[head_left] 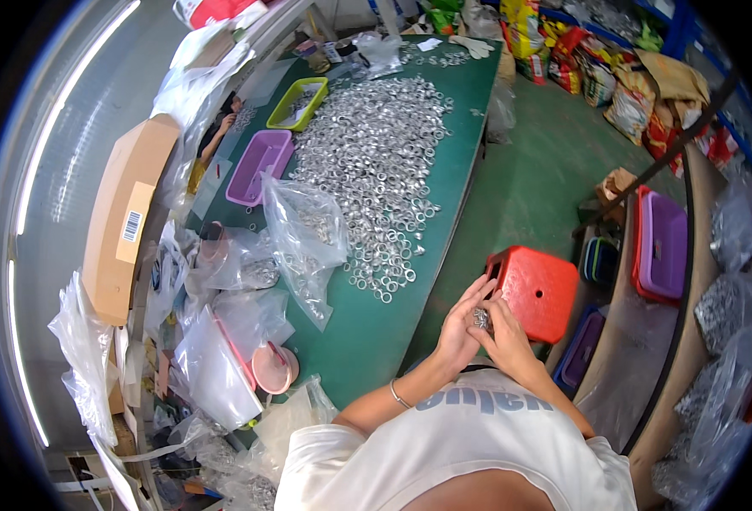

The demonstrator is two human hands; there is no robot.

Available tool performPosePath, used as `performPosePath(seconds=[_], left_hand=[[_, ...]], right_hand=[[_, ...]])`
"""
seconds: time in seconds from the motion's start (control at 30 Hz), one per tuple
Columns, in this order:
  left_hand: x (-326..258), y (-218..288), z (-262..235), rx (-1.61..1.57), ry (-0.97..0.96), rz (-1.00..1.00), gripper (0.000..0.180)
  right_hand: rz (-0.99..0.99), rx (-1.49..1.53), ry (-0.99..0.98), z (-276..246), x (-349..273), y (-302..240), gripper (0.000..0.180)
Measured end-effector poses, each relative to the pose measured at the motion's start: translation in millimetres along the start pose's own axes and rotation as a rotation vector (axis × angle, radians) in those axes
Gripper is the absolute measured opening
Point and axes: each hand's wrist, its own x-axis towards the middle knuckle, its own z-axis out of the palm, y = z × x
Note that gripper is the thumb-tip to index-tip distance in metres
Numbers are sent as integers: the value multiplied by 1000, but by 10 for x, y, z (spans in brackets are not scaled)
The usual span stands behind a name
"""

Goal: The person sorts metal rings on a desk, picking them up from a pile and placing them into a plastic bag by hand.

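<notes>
Metal rings (481, 318) between both hands' grip

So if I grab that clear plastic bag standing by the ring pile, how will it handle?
The clear plastic bag looks thin and crinkled, so it will probably flop and sag rather than hold its shape. Metal pieces sit in its lower part, so it is likely bottom-heavy. It leans against the heap of metal rings, so pushing it may tip it or scatter rings.

The single head view looked steeply down from above the person's shirt (469, 443), close over the left hand (459, 330) and right hand (505, 334) meeting at lower centre. Beyond and left of the hands stretched the green table (376, 328); right lay the red stool (539, 289).
</notes>
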Motion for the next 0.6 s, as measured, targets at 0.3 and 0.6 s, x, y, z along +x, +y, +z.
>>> performPosePath(seconds=[0.3,0.6], left_hand=[[133,474,-469,-98,81,129,54],[299,754,-597,-179,139,221,54]], right_hand=[[-16,-37,-188,411,654,-73,37],[-108,-135,-310,505,1258,-85,30]])
